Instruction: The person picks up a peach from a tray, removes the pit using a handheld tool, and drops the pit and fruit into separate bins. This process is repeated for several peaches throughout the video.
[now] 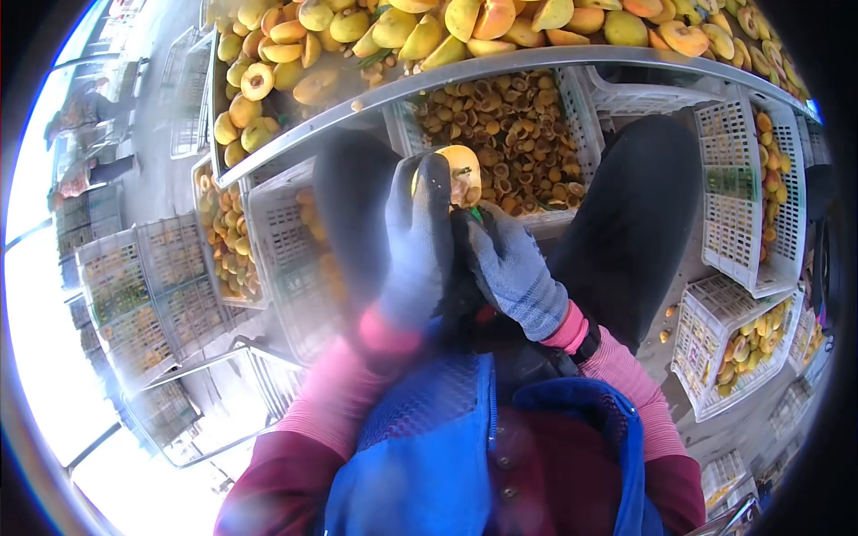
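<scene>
Beyond the left hand (416, 223) and right hand (523, 277) stands a metal-rimmed worktop (554, 56) heaped with yellow fruit (393, 29). Close together, the left clamps a cut fruit (462, 161) and the right appears to pinch a mostly hidden green item (476, 214) just below it. Past both sits a crate (579, 112) of brown pieces (500, 116), where the fruit could drop if the left grip loosened; no writing is legible.

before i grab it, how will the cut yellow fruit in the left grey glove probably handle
The cut yellow fruit has exposed flesh, so may feel slippery. Its rounded outline suggests it could rock. Small beside the grey-gloved left hand, it is probably light.
</scene>
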